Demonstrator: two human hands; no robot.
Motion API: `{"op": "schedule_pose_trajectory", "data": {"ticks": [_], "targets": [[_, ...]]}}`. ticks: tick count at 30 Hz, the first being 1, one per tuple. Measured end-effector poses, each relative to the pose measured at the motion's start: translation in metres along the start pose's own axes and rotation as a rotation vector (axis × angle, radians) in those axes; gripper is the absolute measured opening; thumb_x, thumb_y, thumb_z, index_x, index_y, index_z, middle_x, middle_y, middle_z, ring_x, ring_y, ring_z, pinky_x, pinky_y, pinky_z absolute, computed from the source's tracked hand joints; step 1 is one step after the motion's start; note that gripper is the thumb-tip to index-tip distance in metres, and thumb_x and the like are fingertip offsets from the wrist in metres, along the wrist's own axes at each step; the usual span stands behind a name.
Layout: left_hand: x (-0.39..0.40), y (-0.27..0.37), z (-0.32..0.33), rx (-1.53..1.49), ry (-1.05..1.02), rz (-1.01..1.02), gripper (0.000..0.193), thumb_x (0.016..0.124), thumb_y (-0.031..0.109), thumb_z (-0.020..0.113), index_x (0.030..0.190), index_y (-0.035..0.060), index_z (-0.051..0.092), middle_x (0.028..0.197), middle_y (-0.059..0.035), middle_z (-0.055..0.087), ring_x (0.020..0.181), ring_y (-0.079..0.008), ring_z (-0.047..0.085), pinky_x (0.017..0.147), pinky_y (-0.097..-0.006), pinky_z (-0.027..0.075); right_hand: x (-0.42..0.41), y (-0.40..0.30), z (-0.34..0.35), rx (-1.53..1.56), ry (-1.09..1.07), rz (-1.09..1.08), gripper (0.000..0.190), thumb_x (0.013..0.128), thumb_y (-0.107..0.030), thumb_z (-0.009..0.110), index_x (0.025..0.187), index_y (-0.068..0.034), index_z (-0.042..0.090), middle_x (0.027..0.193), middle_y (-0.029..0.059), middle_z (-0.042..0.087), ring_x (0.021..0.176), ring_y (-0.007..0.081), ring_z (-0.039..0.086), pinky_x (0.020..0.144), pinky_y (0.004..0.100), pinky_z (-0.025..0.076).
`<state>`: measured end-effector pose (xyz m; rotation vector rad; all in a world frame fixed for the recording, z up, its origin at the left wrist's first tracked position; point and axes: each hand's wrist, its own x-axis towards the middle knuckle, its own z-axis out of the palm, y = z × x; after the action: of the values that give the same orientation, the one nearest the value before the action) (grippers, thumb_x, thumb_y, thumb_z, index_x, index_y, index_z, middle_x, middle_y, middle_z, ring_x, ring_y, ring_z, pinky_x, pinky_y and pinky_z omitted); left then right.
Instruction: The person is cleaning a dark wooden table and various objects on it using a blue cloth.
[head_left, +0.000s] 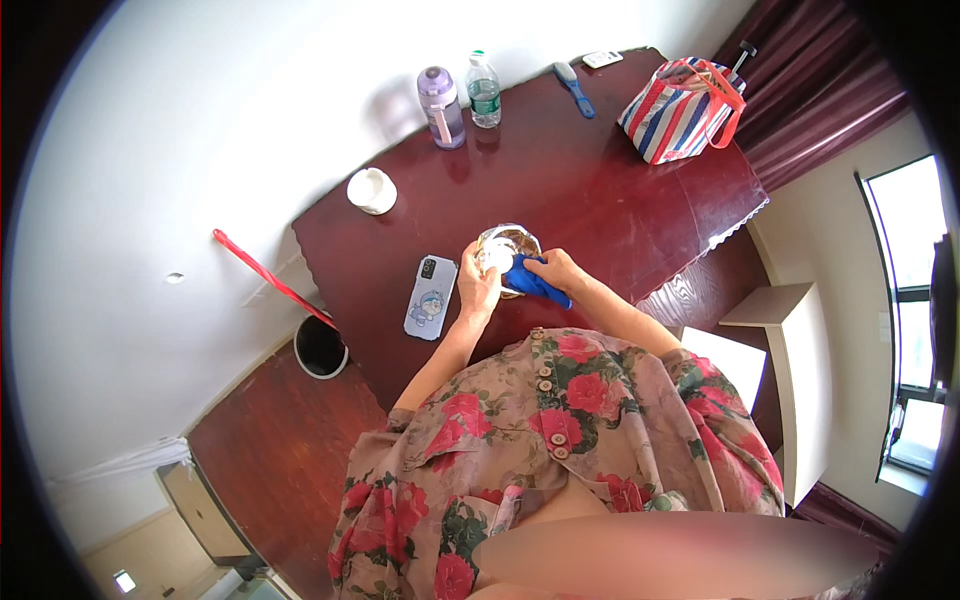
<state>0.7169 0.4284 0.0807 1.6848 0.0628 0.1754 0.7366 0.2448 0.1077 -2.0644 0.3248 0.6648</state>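
My left hand (480, 283) grips the near left side of a shiny faceted bowl (511, 234), with the thumb over its rim. The bowl looks like glass or glossy metal with gold tones. A blue cloth (536, 283) is bunched in my right hand (561, 271) and lies against the bowl's right side, hiding part of it. Left of the bowl, a light-blue phone (430, 298) lies face down, its case bearing a cartoon figure.
On the dark red table (555, 176) stand a white jar (372, 191), a purple bottle (442, 109), a clear plastic bottle (484, 94) and a striped bag (675, 112). A blue-handled brush (574, 90) and a white remote (602, 59) lie farther back. A black bin (321, 346) sits at left.
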Motion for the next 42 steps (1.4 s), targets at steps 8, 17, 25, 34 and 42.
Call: {"op": "schedule_pose_trajectory", "data": {"ticks": [8,17,25,34,42], "targets": [[0.002,0.036,-0.007,-0.233,-0.122,-0.611,0.049,0.081,-0.006,0.051,0.130,-0.0016,0.047,0.103,-0.0126,0.064,0.070,-0.0197,0.068,0.058,-0.0295,0.058,-0.040,-0.042,-0.020,-0.218,0.176,-0.572,0.037,0.073,-0.025,0.076,0.100,-0.002,0.066,0.095,0.0182,0.068,0.088,0.0332,0.067,0.082,0.0403,0.054],[-0.008,0.030,-0.003,-0.211,-0.304,-0.566,0.046,0.081,-0.004,0.052,0.127,-0.0053,0.049,0.104,-0.0116,0.062,0.084,-0.0194,0.067,0.062,-0.0307,0.062,-0.023,-0.026,0.000,-0.916,0.403,-1.134,0.009,0.075,-0.017,0.065,0.080,-0.010,0.062,0.093,0.0045,0.055,0.084,0.0203,0.061,0.070,0.0336,0.057],[-0.009,0.033,0.005,0.128,-0.022,-0.236,0.046,0.080,0.004,0.061,0.126,-0.0001,0.055,0.112,-0.0144,0.066,0.104,-0.0227,0.065,0.091,-0.0341,0.050,-0.035,-0.050,-0.002,-0.913,0.001,-0.459,0.025,0.076,-0.016,0.068,0.096,-0.002,0.068,0.101,0.0194,0.069,0.085,0.0318,0.070,0.076,0.0407,0.057],[-0.001,0.068,-0.013,0.593,-0.197,0.032,0.041,0.083,0.012,0.056,0.123,0.0096,0.058,0.102,-0.0208,0.068,0.096,-0.0407,0.064,0.083,-0.0460,0.051,-0.046,-0.084,-0.031,-0.590,0.371,-0.968,0.033,0.081,-0.032,0.069,0.105,-0.009,0.066,0.107,0.0097,0.060,0.098,0.0310,0.059,0.079,0.0424,0.054],[-0.005,0.040,-0.017,0.333,-0.152,0.014,0.035,0.086,0.014,0.056,0.119,0.0023,0.059,0.090,-0.0183,0.070,0.074,-0.0351,0.069,0.066,-0.0438,0.055,-0.022,-0.063,-0.025,-0.603,0.052,-0.599,0.064,0.078,-0.064,0.066,0.102,-0.005,0.069,0.099,0.0153,0.068,0.098,0.0331,0.063,0.085,0.0442,0.052]]}}
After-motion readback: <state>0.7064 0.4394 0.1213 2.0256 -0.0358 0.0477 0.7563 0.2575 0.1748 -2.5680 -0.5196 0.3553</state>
